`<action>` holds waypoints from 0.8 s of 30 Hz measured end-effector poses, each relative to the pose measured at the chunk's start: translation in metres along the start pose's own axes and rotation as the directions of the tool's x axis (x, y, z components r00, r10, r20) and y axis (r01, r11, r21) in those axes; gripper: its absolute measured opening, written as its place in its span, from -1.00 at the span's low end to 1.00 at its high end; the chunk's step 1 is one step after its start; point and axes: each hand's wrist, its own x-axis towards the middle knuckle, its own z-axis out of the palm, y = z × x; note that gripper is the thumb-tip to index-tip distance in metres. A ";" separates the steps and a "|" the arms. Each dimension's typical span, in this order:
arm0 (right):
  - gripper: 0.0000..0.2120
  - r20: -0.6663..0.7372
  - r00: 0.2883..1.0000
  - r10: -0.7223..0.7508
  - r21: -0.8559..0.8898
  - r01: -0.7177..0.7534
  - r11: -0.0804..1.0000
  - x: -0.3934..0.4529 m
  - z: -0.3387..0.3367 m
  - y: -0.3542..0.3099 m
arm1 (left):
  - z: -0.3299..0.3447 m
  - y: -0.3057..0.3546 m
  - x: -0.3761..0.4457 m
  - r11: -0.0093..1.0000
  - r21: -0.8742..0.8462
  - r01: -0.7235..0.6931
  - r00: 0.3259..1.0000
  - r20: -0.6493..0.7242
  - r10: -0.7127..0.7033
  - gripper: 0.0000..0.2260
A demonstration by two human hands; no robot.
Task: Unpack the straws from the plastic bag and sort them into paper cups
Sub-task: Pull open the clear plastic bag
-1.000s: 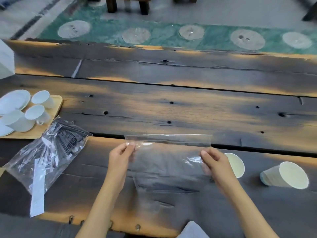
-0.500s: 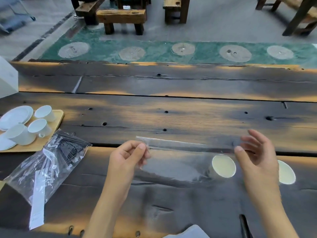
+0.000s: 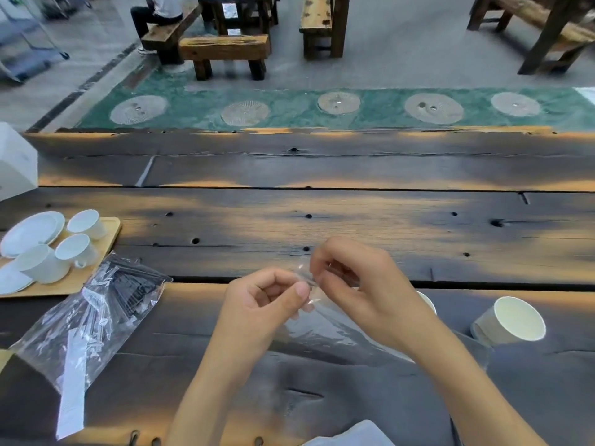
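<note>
My left hand (image 3: 264,297) and my right hand (image 3: 357,284) meet at the middle of the table, both pinching the top edge of a clear plastic bag (image 3: 331,333) that hangs down between them. What it holds I cannot make out. A second clear bag with black straws (image 3: 96,320) lies on the table to the left, apart from both hands. Two white paper cups lie on their sides at the right: one (image 3: 512,320) in full view, the other (image 3: 426,300) mostly hidden behind my right wrist.
A wooden tray (image 3: 103,249) at the left edge carries white ceramic cups and saucers. A white box (image 3: 16,162) stands at the far left. Benches, tables and a seated person are beyond the table's far edge. A pale object (image 3: 354,436) shows at the bottom edge.
My hands, which held the clear bag stretched wide apart, have come together at its top edge. The view has tilted up, showing more of the floor and benches.
</note>
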 end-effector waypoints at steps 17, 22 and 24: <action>-0.90 -0.002 0.985 0.175 0.202 -0.170 0.965 -0.021 0.006 0.002 | 0.003 -0.003 -0.017 0.994 0.082 -0.078 0.997 0.030 0.076 -0.86; -0.85 -0.093 0.971 0.218 0.308 -0.180 0.934 -0.016 -0.006 0.005 | -0.004 -0.006 -0.025 0.984 0.156 -0.090 0.996 -0.001 0.092 -0.88; -0.86 -0.053 0.982 0.181 0.300 -0.157 0.941 -0.017 -0.013 0.002 | -0.005 -0.002 -0.027 0.991 0.125 -0.053 0.998 -0.012 0.055 -0.87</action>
